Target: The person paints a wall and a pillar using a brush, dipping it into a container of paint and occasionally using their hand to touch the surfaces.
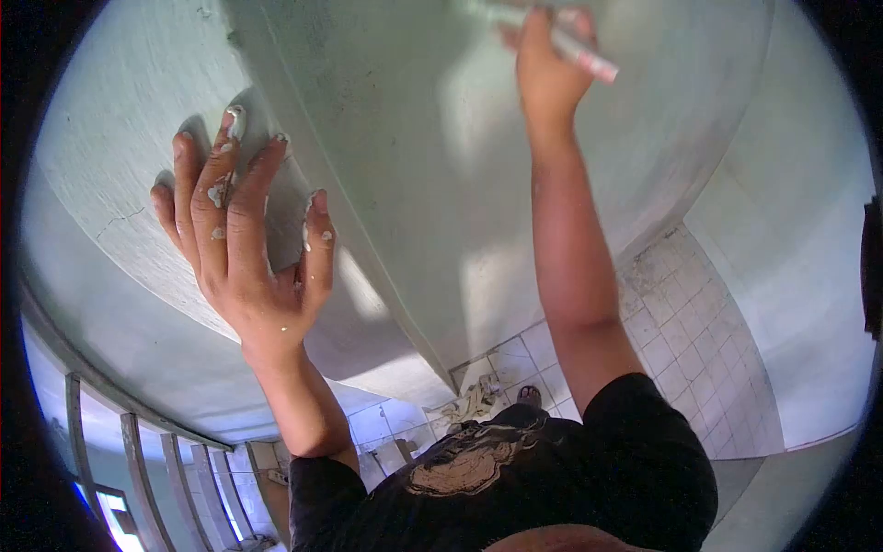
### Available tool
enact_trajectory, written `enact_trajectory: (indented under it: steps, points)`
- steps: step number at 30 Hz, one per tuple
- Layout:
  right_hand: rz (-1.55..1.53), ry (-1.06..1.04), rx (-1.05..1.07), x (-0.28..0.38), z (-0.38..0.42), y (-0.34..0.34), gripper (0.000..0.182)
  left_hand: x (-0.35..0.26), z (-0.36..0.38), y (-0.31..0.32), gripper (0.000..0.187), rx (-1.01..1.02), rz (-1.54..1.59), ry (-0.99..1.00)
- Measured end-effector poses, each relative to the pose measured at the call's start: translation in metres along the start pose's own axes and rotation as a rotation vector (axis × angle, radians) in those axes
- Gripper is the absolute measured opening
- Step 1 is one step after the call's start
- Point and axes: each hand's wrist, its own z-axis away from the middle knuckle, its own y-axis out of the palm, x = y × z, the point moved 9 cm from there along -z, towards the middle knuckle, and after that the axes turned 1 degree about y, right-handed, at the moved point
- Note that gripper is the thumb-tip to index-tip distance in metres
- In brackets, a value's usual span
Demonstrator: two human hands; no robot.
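Observation:
My left hand [244, 221] is open, fingers spread against the pale green wall [120, 138] left of a protruding corner edge. White paint or putty is smeared on its fingertips and knuckles. My right hand [552, 64] is raised high at the top of the view. Its fingers are wrapped round a long whitish handled tool [589, 60] with reddish marks near its lower end. The tool's far end points up and left toward the wall panel [395, 138]; motion blur hides what kind of tool it is.
A row of upright bars [138, 469] stands at lower left. White floor tiles [690, 322] lie below, with a crumpled pale cloth or debris [474, 400] at the wall's foot beside my sandalled foot [529, 394]. Another wall [800, 230] rises on the right.

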Motion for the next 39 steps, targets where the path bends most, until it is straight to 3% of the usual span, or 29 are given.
enact_trajectory:
  steps: [2,4,7,9,13,15,18,21,23,24,27,28,30,33,34,36,39]
  points:
    - [0.358,-0.312,0.099,-0.027,0.038,-0.013,0.013,0.001,-0.001,-0.001,0.039,-0.009,0.009,0.002]
    - [0.347,-0.107,0.107,-0.054,0.077,-0.037,0.013,0.0,-0.002,-0.001,0.039,-0.017,0.022,0.005]
    - [0.274,0.015,0.104,-0.053,0.103,-0.06,0.015,-0.002,-0.001,-0.003,0.04,-0.018,0.033,0.003]
    - [0.161,0.229,0.015,-0.045,0.099,-0.071,0.017,0.0,-0.002,-0.002,0.04,-0.01,0.041,-0.006]
    - [0.359,0.334,0.045,-0.031,0.054,-0.041,0.014,-0.001,-0.003,-0.003,0.04,0.004,0.058,0.004]
    - [0.764,-0.095,0.076,-0.013,0.014,-0.001,0.017,-0.001,-0.003,-0.003,0.038,-0.01,0.065,0.001]
    - [0.83,-0.159,0.101,0.021,-0.029,0.055,0.013,0.002,-0.003,-0.002,0.036,0.005,0.052,-0.013]
    - [0.661,-0.113,0.038,0.054,-0.051,0.062,0.017,0.002,-0.002,-0.002,0.036,-0.022,0.057,-0.024]
    - [0.335,0.011,0.108,0.058,-0.058,0.057,0.018,0.002,-0.001,-0.002,0.036,-0.021,0.07,-0.024]
    - [0.264,-0.118,0.01,0.056,-0.052,0.054,0.021,0.003,-0.001,-0.002,0.036,-0.026,0.077,-0.026]
    - [0.235,-0.284,-0.024,0.01,-0.017,0.022,0.014,0.003,0.001,0.0,0.036,-0.001,0.07,-0.02]
    - [0.302,-0.304,0.055,-0.007,0.006,0.013,0.017,0.004,0.001,-0.002,0.036,-0.014,0.065,-0.027]
    - [0.391,0.018,0.054,-0.04,0.054,-0.02,0.016,0.005,0.003,-0.001,0.036,0.015,0.076,-0.039]
    - [0.576,0.014,0.16,-0.051,0.099,-0.055,0.013,0.008,0.003,-0.002,0.032,0.001,0.075,-0.064]
    - [0.563,-0.015,0.154,-0.033,0.097,-0.06,0.013,0.003,0.002,-0.003,0.031,-0.003,0.077,-0.063]
    - [0.214,0.394,0.016,-0.027,0.085,-0.064,0.012,0.002,0.002,-0.005,0.032,-0.014,0.082,-0.066]
    - [0.316,0.43,0.15,-0.003,0.026,-0.015,0.02,0.002,0.0,-0.005,0.032,-0.005,0.09,-0.074]
